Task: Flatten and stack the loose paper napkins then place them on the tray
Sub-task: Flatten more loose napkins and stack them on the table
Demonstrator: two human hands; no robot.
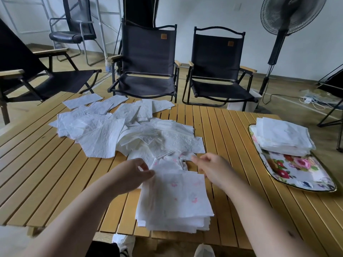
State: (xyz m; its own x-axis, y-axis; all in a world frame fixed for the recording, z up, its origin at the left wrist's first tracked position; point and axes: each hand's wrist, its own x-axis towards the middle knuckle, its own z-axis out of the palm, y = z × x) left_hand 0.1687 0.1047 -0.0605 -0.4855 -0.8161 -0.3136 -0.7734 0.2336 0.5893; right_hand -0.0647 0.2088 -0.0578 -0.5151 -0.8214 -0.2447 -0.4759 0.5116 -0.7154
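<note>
Two hands flank the near stack's point(178, 197) far edge: left hand point(131, 173) pinches its top corner, right hand point(213, 169) pinches a loose napkin point(185, 157) just beyond.

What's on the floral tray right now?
A squared stack of white napkins sits on the far end of the floral tray. The near end shows bare flower pattern. The tray surface under the stack is covered and cannot be seen.

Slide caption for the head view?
Left hand pinches a corner of the near napkin stack, right hand beside it; loose napkins heaped behind, another stack on the floral tray.
</note>
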